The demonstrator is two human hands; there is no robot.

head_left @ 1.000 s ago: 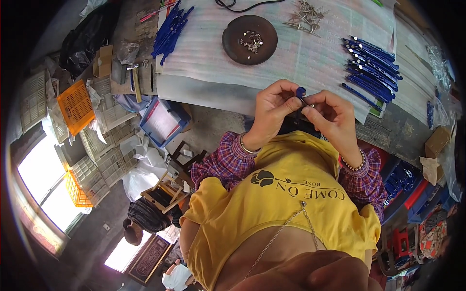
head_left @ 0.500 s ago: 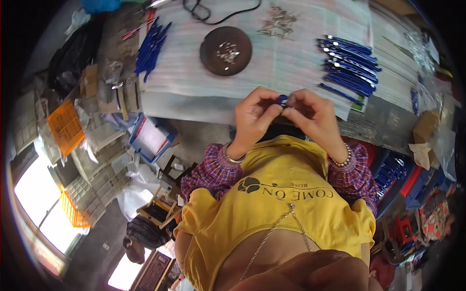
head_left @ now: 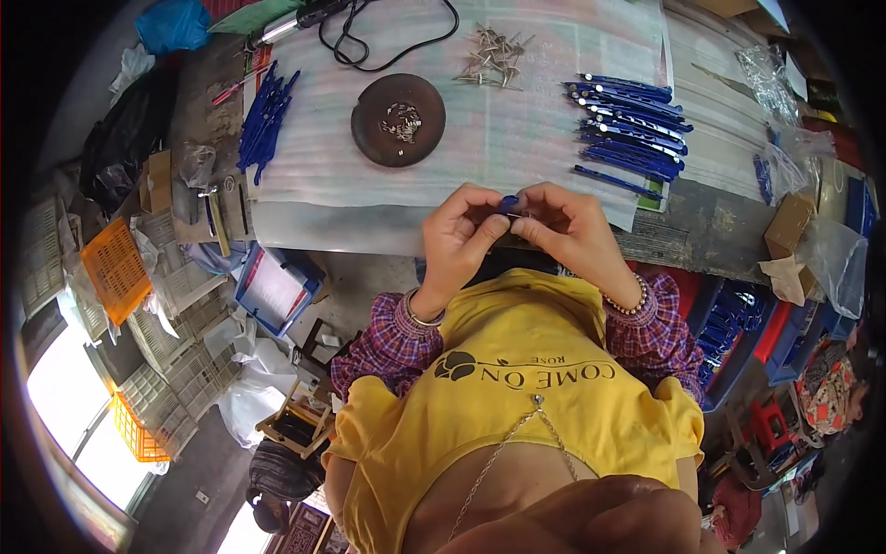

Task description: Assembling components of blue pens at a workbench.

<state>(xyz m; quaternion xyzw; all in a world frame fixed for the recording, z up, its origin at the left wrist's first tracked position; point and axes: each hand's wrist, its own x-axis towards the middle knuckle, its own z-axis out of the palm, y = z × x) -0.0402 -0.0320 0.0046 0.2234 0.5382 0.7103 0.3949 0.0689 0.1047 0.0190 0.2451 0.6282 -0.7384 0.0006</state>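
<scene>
My left hand and my right hand meet just in front of the table edge, above my yellow shirt. Both pinch a small blue plastic part between their fingertips, and a thin metal piece seems to sit at its right end. A round dark dish holding small metal bits lies on the table beyond my left hand. A pile of metal pins lies further back. Several blue strips lie in a row to the right, and another bundle of blue strips lies at the left.
White paper sheets cover the table. A black cable loops at the back. Clear plastic bags and a cardboard box sit at the right. Orange and white crates stand at the left, blue and red bins at the lower right.
The view has tilted so the table sits lower in the picture. My hands stay together on the blue part, with my fingers shifting slightly around it.
</scene>
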